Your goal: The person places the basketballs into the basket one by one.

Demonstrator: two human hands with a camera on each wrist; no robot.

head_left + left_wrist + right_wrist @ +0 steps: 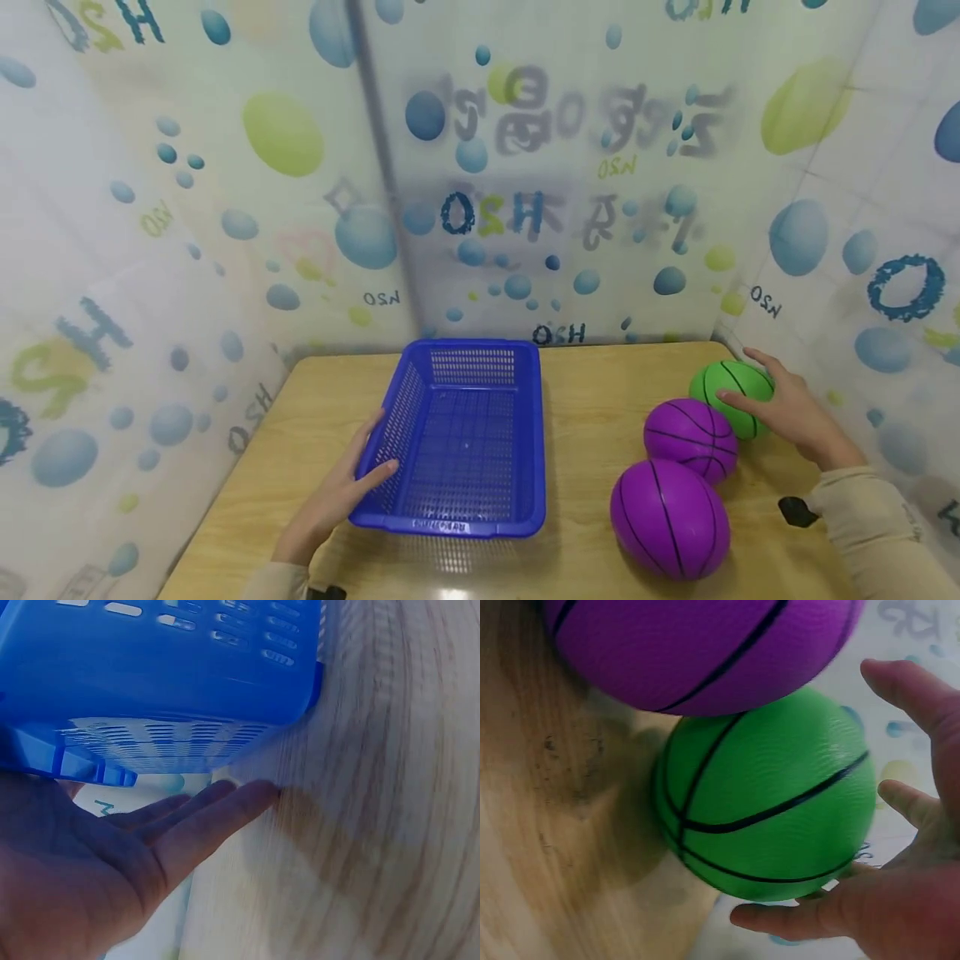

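Observation:
A blue plastic basket (468,450) with slotted walls stands on the table, and nothing lies inside it. My left hand (333,492) is at its left side, thumb over the rim. In the left wrist view the fingers (217,817) extend straight below the rim, beside the outer wall. On the right, my right hand (802,421) reaches round a green ball (727,383) with black lines. Its fingers are spread about the ball in the right wrist view, the thumb apart from the others. Nearest the green ball is a purple ball (690,433).
A larger purple ball (670,521) sits in front of the other purple one, overlapping it in the head view. The wooden table (585,400) meets curtains (480,275) printed with blue and green drops at the back and both sides.

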